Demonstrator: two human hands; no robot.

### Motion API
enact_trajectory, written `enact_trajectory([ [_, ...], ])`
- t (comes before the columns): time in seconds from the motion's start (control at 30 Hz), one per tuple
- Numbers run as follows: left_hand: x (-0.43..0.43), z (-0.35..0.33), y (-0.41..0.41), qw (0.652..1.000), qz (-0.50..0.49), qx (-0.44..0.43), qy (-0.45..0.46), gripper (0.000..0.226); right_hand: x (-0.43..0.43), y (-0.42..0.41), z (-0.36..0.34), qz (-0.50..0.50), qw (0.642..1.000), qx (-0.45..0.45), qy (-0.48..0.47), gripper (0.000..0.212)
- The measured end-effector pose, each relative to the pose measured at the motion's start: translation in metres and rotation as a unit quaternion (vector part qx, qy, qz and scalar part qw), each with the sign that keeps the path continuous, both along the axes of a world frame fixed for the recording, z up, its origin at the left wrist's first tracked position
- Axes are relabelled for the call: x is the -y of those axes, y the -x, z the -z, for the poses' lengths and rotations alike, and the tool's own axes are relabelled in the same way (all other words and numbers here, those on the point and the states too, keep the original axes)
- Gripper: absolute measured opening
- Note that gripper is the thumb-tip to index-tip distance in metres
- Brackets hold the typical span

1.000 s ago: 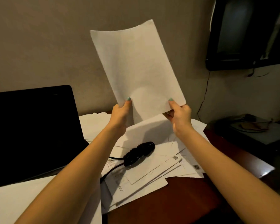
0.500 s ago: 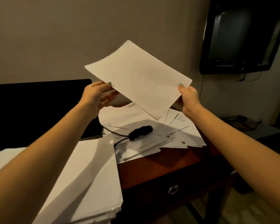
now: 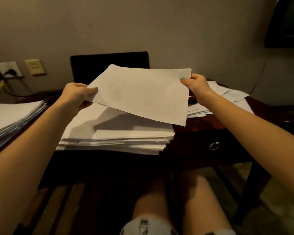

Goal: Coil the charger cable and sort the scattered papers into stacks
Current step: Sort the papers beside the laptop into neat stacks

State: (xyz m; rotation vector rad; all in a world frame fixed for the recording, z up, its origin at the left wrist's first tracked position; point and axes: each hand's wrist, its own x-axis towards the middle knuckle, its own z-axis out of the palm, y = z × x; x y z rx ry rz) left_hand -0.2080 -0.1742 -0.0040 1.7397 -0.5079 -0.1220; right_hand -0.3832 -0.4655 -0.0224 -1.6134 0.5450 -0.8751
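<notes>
I hold one blank white sheet (image 3: pixel 143 94) nearly flat above a thick paper stack (image 3: pixel 119 138) in the middle of the dark wooden desk (image 3: pixel 202 126). My left hand (image 3: pixel 76 95) pinches the sheet's left edge, thumb on top. My right hand (image 3: pixel 197 85) pinches its right corner. Scattered papers (image 3: pixel 227 97) lie at the desk's right, behind my right forearm. The charger cable is hidden behind the sheet and my right hand.
A second paper stack (image 3: pixel 12 117) sits at the far left. A black laptop screen (image 3: pixel 109 65) stands behind the sheet. Wall sockets with plugs (image 3: pixel 3 70) are at the left. A drawer with a ring pull (image 3: pixel 214 145) faces my knees.
The sheet has come down from upright to nearly flat and moved left, over the middle stack. My view has swung left and down, so the scattered papers now lie at the right.
</notes>
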Motion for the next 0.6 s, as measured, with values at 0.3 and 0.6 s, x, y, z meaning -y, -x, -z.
enact_trajectory([
  [0.3,-0.082,0.031,-0.003,0.959,-0.004,0.001,-0.282,0.016,-0.039,-0.042,0.039,-0.051,0.963,-0.182,0.194,0.024],
  [0.6,-0.044,0.027,-0.023,0.908,-0.030,0.218,-0.355,0.049,-0.013,-0.032,0.044,0.107,0.870,-0.300,0.377,0.035],
])
